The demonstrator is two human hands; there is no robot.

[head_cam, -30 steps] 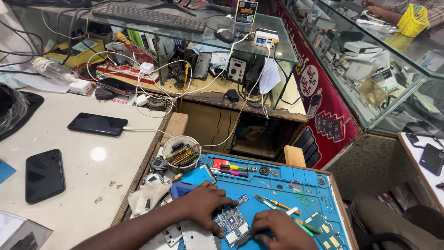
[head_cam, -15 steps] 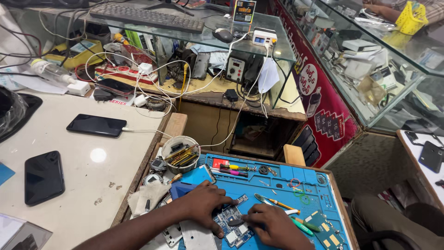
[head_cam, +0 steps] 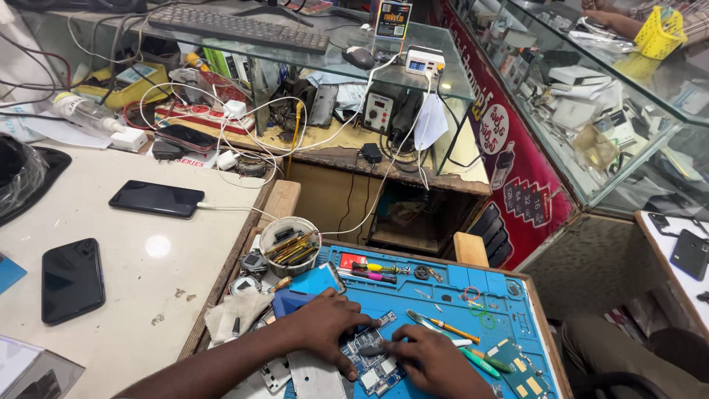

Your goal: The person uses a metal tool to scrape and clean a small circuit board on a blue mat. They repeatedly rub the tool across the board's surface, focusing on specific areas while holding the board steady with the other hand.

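Head view: both hands work low in the frame over a blue mat that covers a small table. The left hand lies palm down on a circuit board, its fingers spread flat and pressing the board to the mat rather than gripping it. The right hand rests just beside it on the board's right edge, fingers bent and pinching a small dark tool whose tip touches the board; what kind of tool it is cannot be told. The board sits at the mat's near left part, between the two hands.

Just right of the right hand lie tweezers and a green-handled screwdriver. Further back on the mat is a row of small screwdrivers. A round cup full of tools stands at the mat's far left corner, with a grey cloth near it.

On the white table to the left lie two black phones: one near, the other further back with a white cable plugged in. Beyond, a glass shelf carries a keyboard.
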